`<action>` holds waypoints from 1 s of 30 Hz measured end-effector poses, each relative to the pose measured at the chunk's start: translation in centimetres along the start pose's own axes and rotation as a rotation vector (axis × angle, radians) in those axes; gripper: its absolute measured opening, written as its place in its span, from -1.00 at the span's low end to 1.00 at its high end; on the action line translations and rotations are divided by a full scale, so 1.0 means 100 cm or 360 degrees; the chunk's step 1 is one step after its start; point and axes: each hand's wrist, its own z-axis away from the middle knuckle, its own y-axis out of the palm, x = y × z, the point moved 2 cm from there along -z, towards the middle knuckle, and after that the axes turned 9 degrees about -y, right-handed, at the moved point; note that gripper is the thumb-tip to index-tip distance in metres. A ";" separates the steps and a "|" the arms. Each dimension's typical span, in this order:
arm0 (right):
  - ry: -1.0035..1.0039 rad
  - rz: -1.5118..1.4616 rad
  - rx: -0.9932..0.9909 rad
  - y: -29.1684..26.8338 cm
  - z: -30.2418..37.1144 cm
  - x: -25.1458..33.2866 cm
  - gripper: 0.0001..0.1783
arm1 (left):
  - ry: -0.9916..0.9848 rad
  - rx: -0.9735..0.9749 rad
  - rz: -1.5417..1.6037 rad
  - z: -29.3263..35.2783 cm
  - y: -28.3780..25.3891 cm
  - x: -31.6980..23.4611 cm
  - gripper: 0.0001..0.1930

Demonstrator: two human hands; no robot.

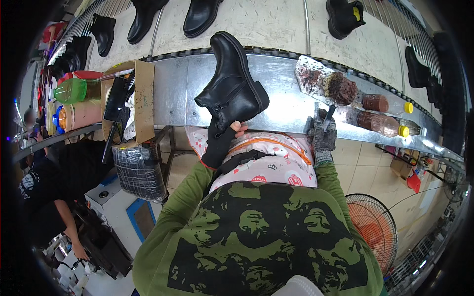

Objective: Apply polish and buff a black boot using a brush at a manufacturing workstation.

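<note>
A black ankle boot (229, 81) lies on its side over the metal ledge, its sole turned to the right and its toe pointing away from me. My left hand (219, 140), in a black glove with bare fingertips, is closed at the boot's shaft opening; part of the grip is hidden. At the ledge's front edge, my right hand (323, 135) in a stained grey glove closes around a thin dark tool (329, 116), whose kind I cannot make out. Beyond it, a brown-soaked clump (340, 89) rests on a stained white cloth (308, 74).
Bottles of brown liquid (377, 123) with yellow caps lie at the right. A cardboard box (144, 101) with black tools stands left, beside a green bottle (71, 91). More boots (202, 17) stand on the conveyor behind. A fan (370, 227) is at lower right; another person (64, 212) is at left.
</note>
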 end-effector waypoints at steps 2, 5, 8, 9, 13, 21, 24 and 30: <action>0.0025 -0.0041 -0.0005 0.001 0.001 0.004 -0.62 | -0.0015 0.0002 0.0034 0.000 -0.005 0.005 -0.60; 0.0112 -0.0019 0.0012 0.001 0.002 0.008 -0.61 | -0.0083 -0.0028 -0.0009 0.001 -0.014 0.010 -0.60; 0.0079 -0.0007 0.0005 0.001 0.002 0.007 -0.61 | -0.0141 0.0018 -0.0037 -0.001 -0.024 0.017 -0.57; 0.0054 -0.0014 0.0005 0.001 0.001 0.007 -0.61 | -0.0142 0.0014 -0.0034 -0.001 -0.026 0.019 -0.57; -0.0028 -0.0145 -0.0067 0.003 -0.001 0.002 -0.62 | -0.0170 0.0093 -0.0041 -0.003 -0.032 0.023 -0.53; 0.0113 0.0027 0.0021 0.003 0.001 0.012 -0.64 | -0.0229 0.0142 -0.0023 -0.007 -0.046 0.037 -0.49; 0.0068 0.0056 0.0018 0.002 0.001 0.009 -0.65 | -0.0242 0.0164 0.0021 -0.009 -0.049 0.042 -0.47; 0.0056 0.0105 0.0022 0.001 0.000 0.010 -0.66 | -0.0258 0.0161 0.0024 -0.011 -0.049 0.041 -0.46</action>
